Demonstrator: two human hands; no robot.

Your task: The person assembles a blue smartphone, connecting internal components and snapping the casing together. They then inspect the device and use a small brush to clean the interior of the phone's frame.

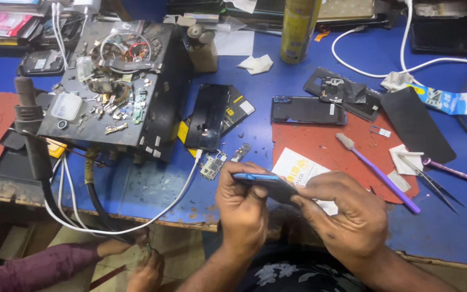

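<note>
phone [263,183] edge-up, long axis left-right | left hand [242,208], right hand [347,213] pinching it (both ends)

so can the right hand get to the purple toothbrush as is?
Probably not as is: the right hand is busy gripping the phone along with the left hand. The purple toothbrush lies close by, unobstructed.

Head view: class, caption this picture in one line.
Both hands, left hand and right hand, hold a blue-edged phone above a cluttered blue workbench.
</note>
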